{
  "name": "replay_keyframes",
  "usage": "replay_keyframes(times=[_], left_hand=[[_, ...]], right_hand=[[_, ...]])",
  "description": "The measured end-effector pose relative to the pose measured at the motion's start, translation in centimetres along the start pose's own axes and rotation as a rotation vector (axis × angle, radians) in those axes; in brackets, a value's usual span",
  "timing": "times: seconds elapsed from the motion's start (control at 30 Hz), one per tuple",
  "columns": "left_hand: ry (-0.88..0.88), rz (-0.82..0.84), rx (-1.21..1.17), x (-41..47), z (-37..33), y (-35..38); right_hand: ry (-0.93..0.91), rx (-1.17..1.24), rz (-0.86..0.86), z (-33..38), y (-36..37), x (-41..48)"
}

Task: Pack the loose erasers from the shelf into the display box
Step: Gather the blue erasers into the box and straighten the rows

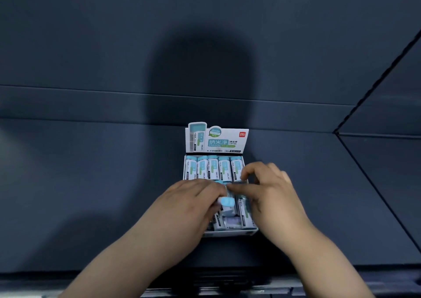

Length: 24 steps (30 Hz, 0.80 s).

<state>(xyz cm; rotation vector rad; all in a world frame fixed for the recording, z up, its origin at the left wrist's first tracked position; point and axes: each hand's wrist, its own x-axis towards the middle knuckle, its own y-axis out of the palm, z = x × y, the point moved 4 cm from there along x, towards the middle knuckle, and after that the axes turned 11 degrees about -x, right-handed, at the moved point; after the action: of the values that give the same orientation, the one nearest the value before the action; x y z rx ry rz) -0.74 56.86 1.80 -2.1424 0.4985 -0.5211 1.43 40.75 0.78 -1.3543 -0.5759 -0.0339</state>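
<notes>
A dark blue-grey shelf (91, 183) runs wall to wall, and a broad shadow (200, 81) falls on the back wall (91, 35) behind it. The display box (230, 232) sits in the middle of the shelf, its printed header card (216, 140) standing upright at the rear. A row of blue-capped erasers (213, 167) stands side by side along the back of the box, and more lie packed toward the front. The left hand (189, 197) reaches over the box from the near left, its fingers curled round one eraser (226, 202) whose blue end pokes out below them. The right hand (268, 188) hovers over the right side of the box, fingers bent and thumb stretched toward the left fingertips; I cannot tell whether it grips anything.
</notes>
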Motion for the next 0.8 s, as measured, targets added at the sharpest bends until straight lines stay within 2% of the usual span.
replay_keyframes(times=[0.07,0.17,0.27,0.33,0.53,0.67,0.73,0.8], left_hand=[[-0.007,-0.002,0.011,-0.1,-0.1,-0.1],[-0.011,-0.009,0.036,-0.2,-0.1,-0.4],[-0.006,-0.055,0.032,0.0,0.1,-0.9],[-0.002,-0.091,0.05,0.0,0.2,-1.3],[-0.17,-0.184,0.121,-0.2,2.4,-1.7],[-0.239,-0.11,0.049,-0.4,3.3,-1.4],[-0.213,-0.046,0.037,-0.6,3.5,-1.0],[-0.183,-0.055,-0.023,-0.9,3.4,-1.0]], right_hand=[[0.001,0.024,0.008,0.1,0.2,-0.1],[0.121,0.218,0.038,-0.6,-0.9,-0.8],[0.112,0.209,0.281,-1.1,-1.5,-1.6],[0.07,0.141,0.368,-1.2,-1.5,-1.5],[0.132,0.13,0.344,-1.4,-1.0,0.7],[0.142,0.208,0.312,-0.9,-1.1,0.9],[0.108,0.229,0.353,-0.4,-1.1,1.0],[0.085,0.214,0.413,-0.3,-1.0,1.1]])
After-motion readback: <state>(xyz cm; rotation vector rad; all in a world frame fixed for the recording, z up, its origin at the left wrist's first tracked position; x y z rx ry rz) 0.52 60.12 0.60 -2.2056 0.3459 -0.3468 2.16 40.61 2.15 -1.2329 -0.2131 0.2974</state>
